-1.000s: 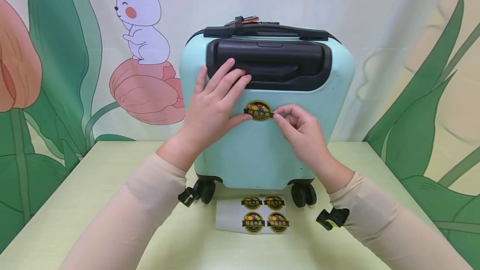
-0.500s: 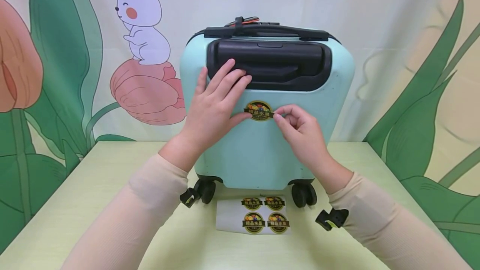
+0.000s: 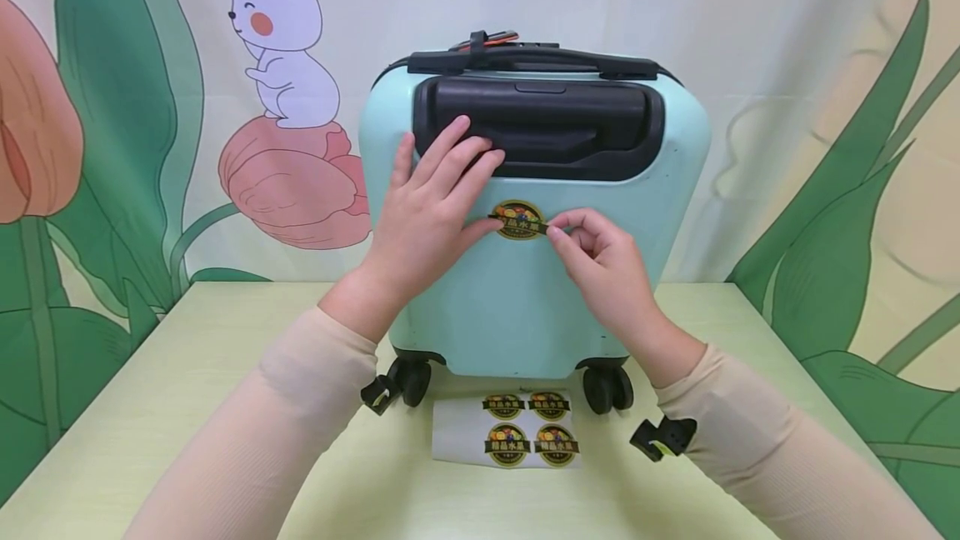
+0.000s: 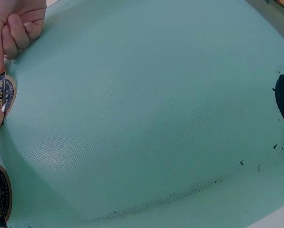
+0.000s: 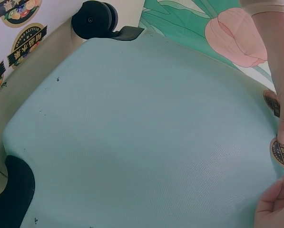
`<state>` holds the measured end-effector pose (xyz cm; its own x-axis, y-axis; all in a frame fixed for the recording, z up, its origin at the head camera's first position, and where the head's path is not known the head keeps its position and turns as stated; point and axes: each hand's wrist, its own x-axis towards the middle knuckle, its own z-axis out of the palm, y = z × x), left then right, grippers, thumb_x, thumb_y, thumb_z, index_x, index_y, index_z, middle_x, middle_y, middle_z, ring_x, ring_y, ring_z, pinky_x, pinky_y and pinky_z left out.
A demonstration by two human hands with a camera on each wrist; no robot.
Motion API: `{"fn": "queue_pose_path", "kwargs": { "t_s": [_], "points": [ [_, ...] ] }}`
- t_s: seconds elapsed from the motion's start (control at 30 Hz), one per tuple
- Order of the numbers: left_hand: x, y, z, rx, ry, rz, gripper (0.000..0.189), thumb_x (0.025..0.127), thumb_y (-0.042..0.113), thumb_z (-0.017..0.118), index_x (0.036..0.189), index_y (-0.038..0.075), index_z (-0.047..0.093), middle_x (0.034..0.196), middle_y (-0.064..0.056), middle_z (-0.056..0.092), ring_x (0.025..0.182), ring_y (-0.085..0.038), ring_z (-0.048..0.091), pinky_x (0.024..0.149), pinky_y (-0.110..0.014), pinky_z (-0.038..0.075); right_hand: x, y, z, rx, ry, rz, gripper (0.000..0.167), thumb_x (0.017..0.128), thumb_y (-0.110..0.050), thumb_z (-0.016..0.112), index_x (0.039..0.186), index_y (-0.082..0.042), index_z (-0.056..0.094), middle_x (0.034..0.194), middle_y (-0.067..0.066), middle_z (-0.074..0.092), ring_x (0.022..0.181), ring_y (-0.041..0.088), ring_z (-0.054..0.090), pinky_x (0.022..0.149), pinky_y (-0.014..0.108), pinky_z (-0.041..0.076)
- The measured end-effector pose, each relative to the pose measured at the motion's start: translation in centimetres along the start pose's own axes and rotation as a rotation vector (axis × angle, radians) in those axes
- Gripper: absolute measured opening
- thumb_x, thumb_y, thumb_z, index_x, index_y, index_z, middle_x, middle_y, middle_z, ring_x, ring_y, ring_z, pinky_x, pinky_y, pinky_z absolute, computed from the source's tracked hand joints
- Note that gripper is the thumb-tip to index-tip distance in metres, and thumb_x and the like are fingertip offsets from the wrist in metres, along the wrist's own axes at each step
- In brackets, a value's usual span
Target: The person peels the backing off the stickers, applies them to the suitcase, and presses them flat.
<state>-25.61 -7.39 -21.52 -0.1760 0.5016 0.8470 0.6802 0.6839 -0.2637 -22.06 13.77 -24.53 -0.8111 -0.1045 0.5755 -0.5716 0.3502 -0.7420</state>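
A round black-and-gold fruit sticker (image 3: 522, 209) with a dark banner across it lies against the front of a mint-green suitcase (image 3: 502, 307), just below the black handle recess. My right hand (image 3: 607, 269) pinches the banner's right end between thumb and index finger, the other fingers curled. The left hand (image 3: 423, 223) rests spread on the suitcase, fingertips over the recess, its thumb pressing the sticker's left part. Both wrist views show that thumb and the pinching hand at the sticker. A second sticker (image 4: 3, 197) is on the suitcase in the left wrist view; the left hand hides it from the head view.
On the table (image 3: 360, 482), before the suitcase, lies a white backing sheet (image 3: 457, 432) with several matching stickers. Black wheels (image 3: 600, 390) hold the suitcase up. Behind hangs a printed cloth (image 3: 187, 90) with a rabbit and plants.
My left thumb has shifted slightly up and right, covering more of the sticker's left lettering. The right hand keeps its pinch in nearly the same place.
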Motion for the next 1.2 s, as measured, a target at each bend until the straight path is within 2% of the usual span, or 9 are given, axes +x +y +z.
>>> {"fn": "queue_pose_path", "kwargs": {
  "t_s": [0.47, 0.57, 0.67, 0.77, 0.93, 1.2],
  "points": [
    [0.2, 0.14, 0.39, 0.014, 0.07, -0.021, 0.037, 0.085, 0.014, 0.069, 0.12, 0.008, 0.06, 0.122, -0.008, 0.055, 0.133, -0.023, 0.033, 0.109, -0.051, 0.01, -0.01, 0.0, 0.03, -0.003, 0.007, 0.0, 0.016, 0.093, -0.016, 0.058, 0.096, -0.001, 0.062, 0.054, 0.004, 0.04, 0.046, 0.017, 0.034, 0.046, 0.028, 0.031],
    [0.14, 0.18, 0.38, 0.017, 0.052, -0.016, 0.049, 0.08, 0.028, 0.074, 0.121, 0.007, 0.057, 0.123, -0.01, 0.053, 0.134, -0.024, 0.031, 0.109, -0.051, 0.009, 0.0, 0.0, 0.05, -0.001, 0.007, -0.001, 0.016, 0.093, -0.016, 0.058, 0.096, -0.001, 0.062, 0.054, 0.004, 0.04, 0.046, 0.017, 0.034, 0.046, 0.028, 0.031],
    [0.06, 0.29, 0.34, 0.033, 0.016, -0.005, 0.074, 0.068, 0.046, 0.08, 0.123, 0.005, 0.052, 0.124, -0.012, 0.049, 0.135, -0.026, 0.027, 0.108, -0.054, 0.007, -0.02, -0.05, 0.05, 0.003, 0.007, -0.001, 0.015, 0.093, -0.016, 0.058, 0.097, -0.001, 0.062, 0.054, 0.004, 0.04, 0.046, 0.017, 0.034, 0.046, 0.028, 0.031],
    [0.03, 0.42, 0.44, 0.06, -0.001, 0.004, 0.085, 0.061, 0.051, 0.082, 0.124, 0.004, 0.048, 0.125, -0.014, 0.047, 0.135, -0.029, 0.026, 0.108, -0.055, 0.006, -0.03, -0.08, 0.05, 0.005, 0.008, -0.002, 0.016, 0.093, -0.016, 0.058, 0.097, -0.001, 0.063, 0.053, 0.003, 0.04, 0.046, 0.017, 0.034, 0.046, 0.028, 0.03],
    [0.04, 0.63, 0.72, 0.058, 0.006, -0.015, 0.085, 0.061, 0.048, 0.083, 0.124, 0.004, 0.047, 0.125, -0.014, 0.046, 0.135, -0.029, 0.025, 0.108, -0.055, 0.006, -0.02, -0.06, 0.07, 0.004, 0.007, -0.001, 0.016, 0.093, -0.017, 0.058, 0.097, -0.001, 0.063, 0.054, 0.003, 0.04, 0.046, 0.017, 0.034, 0.046, 0.028, 0.03],
    [0.19, 0.88, 0.88, 0.024, 0.029, -0.052, 0.071, 0.068, 0.039, 0.082, 0.122, 0.005, 0.05, 0.124, -0.014, 0.047, 0.134, -0.029, 0.027, 0.108, -0.055, 0.007, 0.0, -0.07, 0.07, -0.001, 0.004, -0.003, 0.017, 0.093, -0.017, 0.058, 0.097, -0.001, 0.062, 0.054, 0.004, 0.04, 0.046, 0.017, 0.034, 0.046, 0.028, 0.03]
  ]
}}
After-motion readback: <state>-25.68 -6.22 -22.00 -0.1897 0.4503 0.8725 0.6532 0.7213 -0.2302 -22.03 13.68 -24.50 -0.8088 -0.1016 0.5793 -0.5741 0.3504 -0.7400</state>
